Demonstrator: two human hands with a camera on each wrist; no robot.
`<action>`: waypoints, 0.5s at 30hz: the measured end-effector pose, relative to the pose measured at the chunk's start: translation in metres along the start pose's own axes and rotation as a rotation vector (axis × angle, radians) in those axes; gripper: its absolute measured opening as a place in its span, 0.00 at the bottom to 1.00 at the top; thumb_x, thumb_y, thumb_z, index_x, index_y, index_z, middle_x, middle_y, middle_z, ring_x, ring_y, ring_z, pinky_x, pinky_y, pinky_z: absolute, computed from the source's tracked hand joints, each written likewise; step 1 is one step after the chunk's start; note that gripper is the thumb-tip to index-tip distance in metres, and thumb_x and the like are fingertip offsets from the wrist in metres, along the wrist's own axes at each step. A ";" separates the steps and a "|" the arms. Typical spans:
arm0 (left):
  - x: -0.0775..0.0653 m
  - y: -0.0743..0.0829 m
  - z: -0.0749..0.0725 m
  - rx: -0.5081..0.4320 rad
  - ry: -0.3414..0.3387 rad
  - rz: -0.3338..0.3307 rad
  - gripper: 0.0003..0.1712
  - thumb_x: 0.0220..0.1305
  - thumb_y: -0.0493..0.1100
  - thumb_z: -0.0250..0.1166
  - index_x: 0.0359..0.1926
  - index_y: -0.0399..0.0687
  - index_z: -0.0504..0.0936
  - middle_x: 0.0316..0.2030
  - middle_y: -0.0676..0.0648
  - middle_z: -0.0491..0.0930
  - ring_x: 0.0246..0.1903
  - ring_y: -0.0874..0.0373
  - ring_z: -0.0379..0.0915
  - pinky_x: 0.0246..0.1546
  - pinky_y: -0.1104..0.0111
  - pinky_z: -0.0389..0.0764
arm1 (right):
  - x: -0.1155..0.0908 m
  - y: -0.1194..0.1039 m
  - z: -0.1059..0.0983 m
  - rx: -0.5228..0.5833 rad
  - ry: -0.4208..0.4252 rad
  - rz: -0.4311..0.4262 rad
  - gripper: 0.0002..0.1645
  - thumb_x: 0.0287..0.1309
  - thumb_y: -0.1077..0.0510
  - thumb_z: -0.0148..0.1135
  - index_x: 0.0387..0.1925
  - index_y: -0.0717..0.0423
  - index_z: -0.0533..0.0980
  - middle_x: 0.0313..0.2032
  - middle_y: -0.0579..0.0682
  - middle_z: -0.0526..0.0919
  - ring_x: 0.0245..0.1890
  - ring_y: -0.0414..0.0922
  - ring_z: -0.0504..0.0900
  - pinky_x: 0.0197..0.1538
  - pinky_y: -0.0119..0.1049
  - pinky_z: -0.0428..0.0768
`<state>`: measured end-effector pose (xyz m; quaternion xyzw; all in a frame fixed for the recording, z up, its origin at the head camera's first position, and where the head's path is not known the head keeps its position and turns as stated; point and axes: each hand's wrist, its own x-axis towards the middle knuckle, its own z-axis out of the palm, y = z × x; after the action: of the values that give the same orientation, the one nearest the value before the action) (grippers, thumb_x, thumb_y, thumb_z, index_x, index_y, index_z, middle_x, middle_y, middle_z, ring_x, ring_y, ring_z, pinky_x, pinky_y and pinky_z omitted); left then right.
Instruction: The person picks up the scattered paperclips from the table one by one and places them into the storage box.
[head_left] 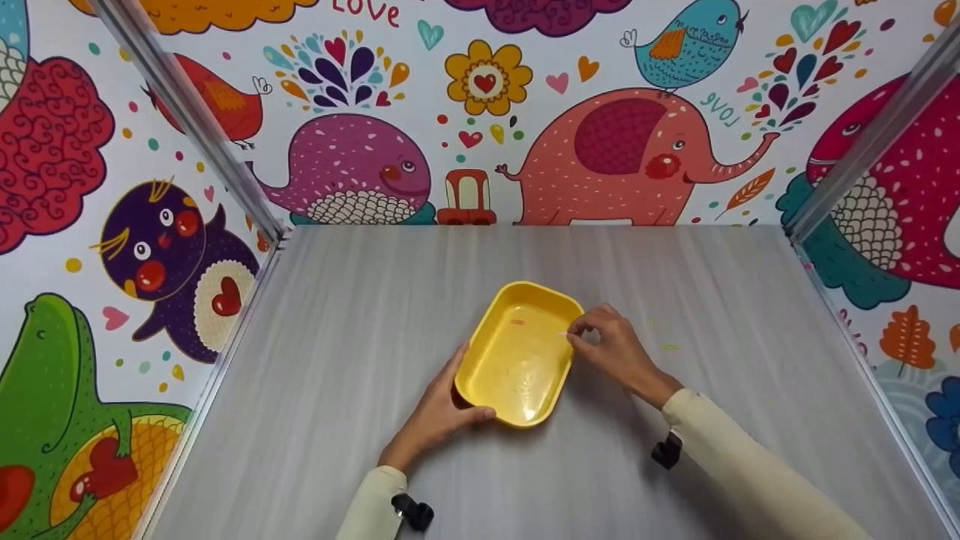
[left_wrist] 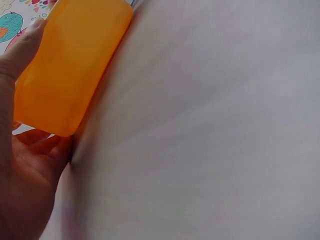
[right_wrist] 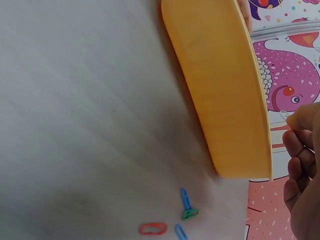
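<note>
A yellow rectangular tray [head_left: 517,375] lies on the table, turned slightly, with a small reddish paper clip [head_left: 517,322] inside on its bottom. My left hand [head_left: 446,405] holds the tray at its near left corner, the thumb over the near rim and the fingers along the left side. In the left wrist view the thumb and fingers bracket the orange-looking tray wall [left_wrist: 75,65]. At the tray's right rim, my right hand [head_left: 611,345] pinches a small whitish paper clip [right_wrist: 284,115] between thumb and fingertips, its tip over the tray.
On the table lie a red paper clip [right_wrist: 153,229], blue paper clips [right_wrist: 185,199] and a green one [right_wrist: 190,214]. A yellow-green piece [head_left: 671,346] lies right of the right hand. Cartoon-printed walls [head_left: 487,150] with metal corner posts [head_left: 855,150] enclose the table's back and sides.
</note>
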<state>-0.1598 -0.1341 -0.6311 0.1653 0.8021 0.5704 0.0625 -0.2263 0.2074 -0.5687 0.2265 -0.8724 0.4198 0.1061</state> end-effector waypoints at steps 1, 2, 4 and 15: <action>0.000 0.000 0.000 -0.004 0.002 -0.001 0.72 0.59 0.54 0.87 0.90 0.44 0.49 0.86 0.45 0.58 0.80 0.48 0.62 0.81 0.49 0.58 | 0.003 -0.001 0.000 -0.002 -0.012 -0.004 0.04 0.64 0.66 0.79 0.38 0.56 0.90 0.36 0.47 0.87 0.43 0.49 0.80 0.48 0.54 0.82; 0.000 0.000 0.000 -0.006 0.004 -0.003 0.72 0.58 0.54 0.87 0.90 0.45 0.49 0.86 0.45 0.58 0.80 0.48 0.62 0.81 0.50 0.59 | 0.006 -0.001 0.001 -0.003 -0.025 -0.005 0.03 0.65 0.66 0.78 0.38 0.57 0.90 0.36 0.47 0.87 0.43 0.49 0.80 0.49 0.55 0.82; 0.000 -0.001 -0.001 -0.011 0.007 -0.006 0.72 0.58 0.54 0.87 0.90 0.45 0.50 0.86 0.45 0.58 0.80 0.48 0.62 0.81 0.50 0.59 | 0.012 -0.002 0.002 -0.009 -0.047 -0.001 0.03 0.65 0.66 0.78 0.38 0.57 0.90 0.36 0.48 0.88 0.43 0.50 0.81 0.48 0.54 0.82; 0.000 0.002 0.000 0.006 0.010 -0.012 0.72 0.58 0.55 0.87 0.90 0.44 0.50 0.86 0.44 0.57 0.82 0.47 0.59 0.81 0.44 0.56 | 0.031 -0.009 0.012 -0.011 -0.188 0.057 0.02 0.68 0.64 0.77 0.39 0.60 0.89 0.39 0.49 0.88 0.47 0.61 0.81 0.55 0.57 0.83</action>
<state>-0.1596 -0.1335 -0.6291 0.1580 0.8051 0.5684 0.0614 -0.2494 0.1839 -0.5580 0.2394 -0.8869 0.3948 0.0129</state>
